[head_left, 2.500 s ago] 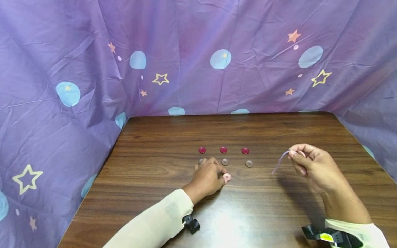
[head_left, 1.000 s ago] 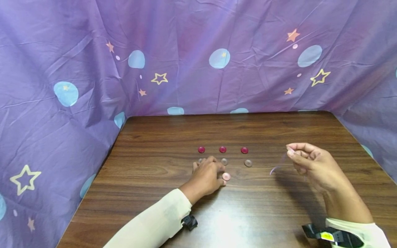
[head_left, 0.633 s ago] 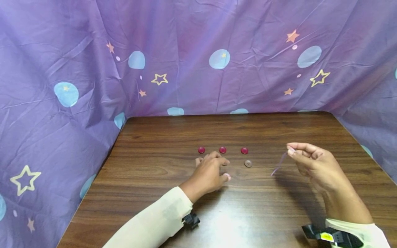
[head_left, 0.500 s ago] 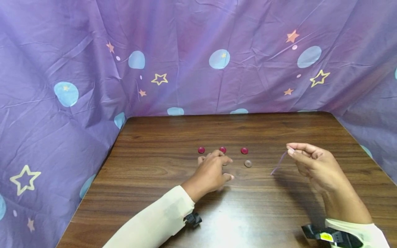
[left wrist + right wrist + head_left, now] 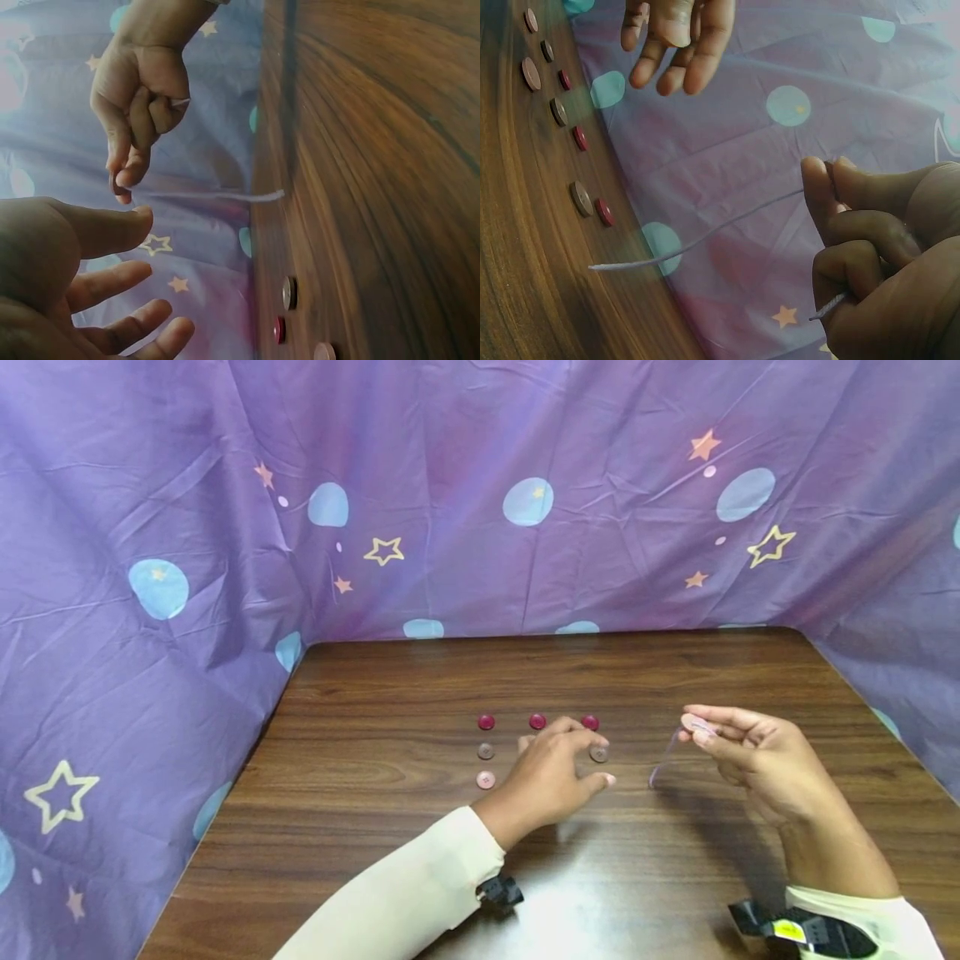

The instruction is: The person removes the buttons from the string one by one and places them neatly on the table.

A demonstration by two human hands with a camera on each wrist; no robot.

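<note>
My right hand [image 5: 757,764] pinches a pink button [image 5: 690,723] between thumb and fingertips. A thin lavender cord [image 5: 727,223] hangs from that pinch, its free end dangling above the table. Another short cord end [image 5: 831,304] pokes out of the curled lower fingers in the right wrist view. My left hand [image 5: 551,772] hovers over the table with thumb and fingers spread, holding nothing. In the left wrist view its thumb points toward the pinched button, apart from it. Beneath it in the head view, a grey button and a pink button are hidden.
Buttons lie in rows on the wooden table [image 5: 360,860]: red buttons [image 5: 537,721] at the back, grey buttons [image 5: 598,753] in the middle, and a pink button [image 5: 485,780] at the front left. A purple curtain [image 5: 450,527] hangs behind the table.
My left hand has left the pink button on the table, lifted and moved right, its fingers spreading. My right hand stays nearly in place, with its pinched button showing more now.
</note>
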